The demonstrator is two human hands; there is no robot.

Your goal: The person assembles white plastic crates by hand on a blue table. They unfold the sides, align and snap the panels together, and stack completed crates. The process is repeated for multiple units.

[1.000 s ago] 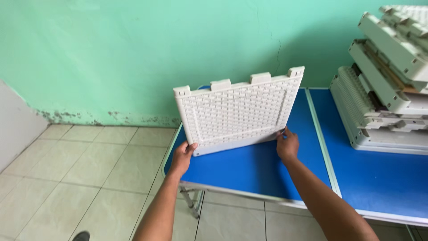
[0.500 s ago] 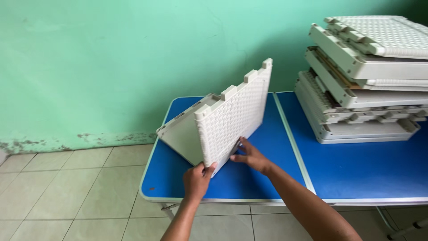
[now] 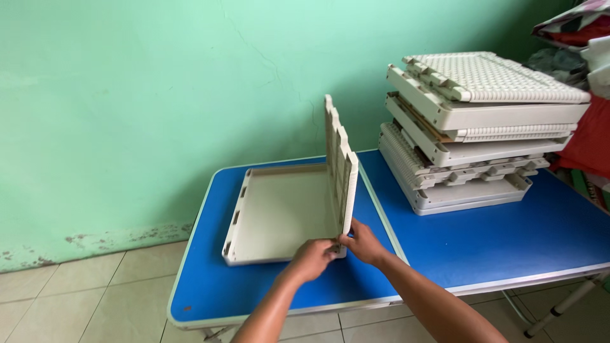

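A flat white plastic tray panel (image 3: 279, 213) lies on the blue folding table (image 3: 483, 248). A second white woven-pattern panel (image 3: 338, 162) stands upright along the tray's right edge, seen nearly edge-on. My left hand (image 3: 311, 259) grips the tray's near right corner, where the upright panel meets it. My right hand (image 3: 363, 242) holds the foot of the upright panel from the right side. Both hands touch at that corner.
A tilted stack of several white woven-pattern panels (image 3: 476, 127) sits at the back right of the table. A green wall stands behind, tiled floor lies to the left. Red cloth (image 3: 588, 136) hangs at the far right.
The woven panel has swung from slanted to upright on the tray's right edge. Both hands have come together at the near corner. The view has shifted left, with more of the table showing.
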